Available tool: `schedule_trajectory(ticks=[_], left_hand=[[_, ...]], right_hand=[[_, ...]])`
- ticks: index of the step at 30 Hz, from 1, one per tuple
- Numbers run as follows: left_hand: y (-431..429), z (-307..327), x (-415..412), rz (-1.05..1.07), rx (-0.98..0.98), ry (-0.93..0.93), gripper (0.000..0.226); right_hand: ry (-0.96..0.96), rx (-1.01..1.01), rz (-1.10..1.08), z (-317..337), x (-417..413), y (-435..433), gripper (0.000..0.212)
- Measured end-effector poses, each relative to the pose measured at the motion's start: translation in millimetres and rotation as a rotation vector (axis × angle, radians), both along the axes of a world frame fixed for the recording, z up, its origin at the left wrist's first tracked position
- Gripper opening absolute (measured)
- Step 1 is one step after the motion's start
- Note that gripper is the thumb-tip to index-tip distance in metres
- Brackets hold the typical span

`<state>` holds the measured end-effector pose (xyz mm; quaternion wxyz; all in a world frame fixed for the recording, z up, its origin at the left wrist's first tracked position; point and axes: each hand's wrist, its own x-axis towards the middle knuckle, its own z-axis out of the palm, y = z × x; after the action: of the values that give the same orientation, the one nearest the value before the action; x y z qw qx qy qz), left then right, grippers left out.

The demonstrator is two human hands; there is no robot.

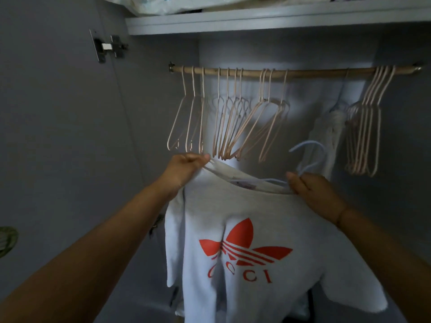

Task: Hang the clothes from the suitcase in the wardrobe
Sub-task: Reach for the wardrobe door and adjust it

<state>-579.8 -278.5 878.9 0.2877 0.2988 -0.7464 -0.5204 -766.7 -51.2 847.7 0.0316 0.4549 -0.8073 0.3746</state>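
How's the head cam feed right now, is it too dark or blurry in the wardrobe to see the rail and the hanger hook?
Head view: dim overall, with a brighter patch on the back panel; the rail reads clearly; the white hanger hook is motion-smeared; the shirt is sharp; wide-angle bending at the edges.

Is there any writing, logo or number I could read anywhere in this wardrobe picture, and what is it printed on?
"GUCCI": red capital letters across the chest of the pale grey T-shirt, partly creased by folds, so the first letters are broken up.
Above the word sits a red trefoil logo with three stripes; it carries no letters.
Neck label inside the collar: too small and blurred to read.
Hangers, rail and shelf: no text visible.
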Motion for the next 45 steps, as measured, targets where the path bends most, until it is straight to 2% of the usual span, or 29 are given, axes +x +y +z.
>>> schedule_trajectory(ticks=[9,13,17,19,21,23,31,38,40,45], left_hand=[[24.6,-6.8,-13.8,-0.147,-0.1,-0.09,0.025],[31.1,-13.4,-18.3,-0.29,-0.161,-0.2,0.033],[9.2,-13.0,-9.7,-0.272,-0.256,-0.35,0.046],[-3.1,-9.3,-3.5,-0.252,-0.256,-0.304,0.038],[-12.3,-6.8,4.5,-0.295,-0.196,-0.197,0.021],[-19.6,-7.5,10.5,-0.344,-0.184,-0.128,0.015],[-7.5,-11.7,-0.3,-0.285,-0.268,-0.043,0.021],[-1.8,-20.8,-10.7,-0.38,-0.356,-0.111,0.007],[-4.9,-22.2,-9.7,-0.35,-0.395,-0.083,0.004],[-17.6,-20.4,-3.2,-0.178,-0.297,0.077,0.023]], right_hand=[[0.062,0.29,0.161,36.0,23.5,-33.3,0.041],[0.02,0.195,0.153,33.9,30.0,-45.4,0.043],[-0.008,0.058,0.086,33.5,14.5,-35.9,0.043],[-0.014,0.017,0.053,30.0,6.2,-31.8,0.044],[-0.008,-0.021,0.013,27.6,-1.4,-28.7,0.046],[-0.01,-0.027,-0.01,26.5,-6.1,-26.1,0.046],[-0.027,0.032,0.03,28.0,-4.5,-26.4,0.045],[-0.063,-0.007,0.071,27.1,1.2,-37.7,0.044],[-0.09,0.001,0.113,32.5,0.1,-35.3,0.04],[-0.04,0.162,0.162,38.0,-32.5,-3.7,0.03]])
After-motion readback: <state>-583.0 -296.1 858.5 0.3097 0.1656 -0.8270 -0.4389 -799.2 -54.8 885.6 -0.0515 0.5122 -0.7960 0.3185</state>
